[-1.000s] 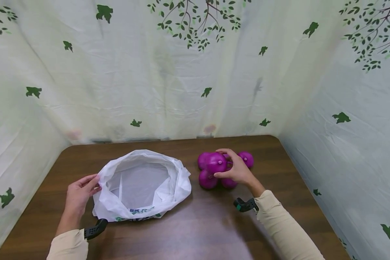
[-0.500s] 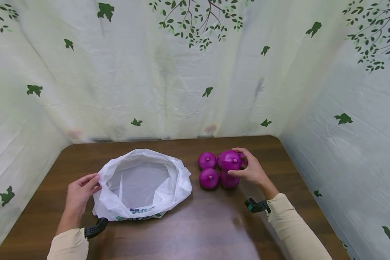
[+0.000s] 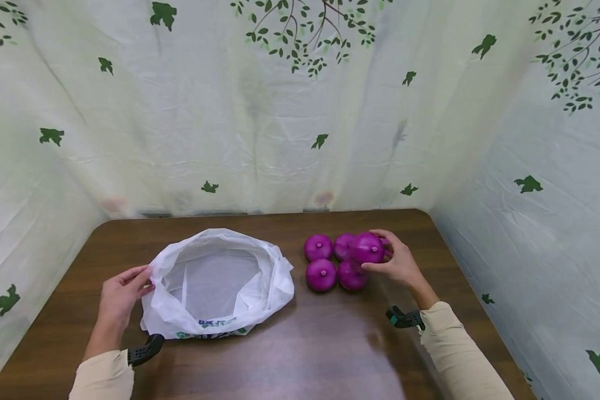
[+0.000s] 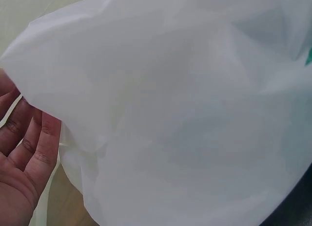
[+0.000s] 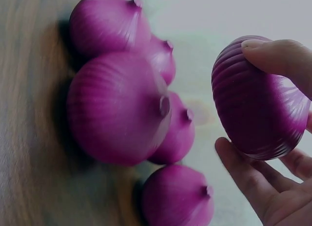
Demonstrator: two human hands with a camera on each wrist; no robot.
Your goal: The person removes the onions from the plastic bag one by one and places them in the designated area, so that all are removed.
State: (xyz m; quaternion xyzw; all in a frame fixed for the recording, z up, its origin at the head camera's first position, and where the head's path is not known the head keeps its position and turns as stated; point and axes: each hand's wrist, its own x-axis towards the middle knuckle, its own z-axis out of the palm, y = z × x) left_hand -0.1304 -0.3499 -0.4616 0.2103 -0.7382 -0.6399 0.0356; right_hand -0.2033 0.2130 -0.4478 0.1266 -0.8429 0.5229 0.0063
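At the left rim of a white plastic bag [image 3: 272,303], my left hand [image 3: 121,297] pinches the edge between thumb and fingers. The bag stands on the table with its mouth wide, facing up. In the left wrist view, the bag's side [image 4: 170,114] fills most of the picture, with my left fingers [image 4: 46,143] at its edge. My right hand [image 3: 397,264] grips a purple-red onion [image 5: 261,109], thumb on one side and fingers on the other, raised over the table. Several more red onions [image 3: 321,275] sit grouped right beside and below it, each with a short stub.
A brown wood-grain table [image 3: 310,350] carries everything. Pale curtains [image 3: 260,139] printed with leaves and branches hang behind it and along both sides. A black wrist device [image 3: 147,350] is worn at the left cuff and another [image 3: 404,318] at the right.
My right hand has moved to the right with the onion, from over the left of the group to its right side. My left hand stays at the bag's rim.
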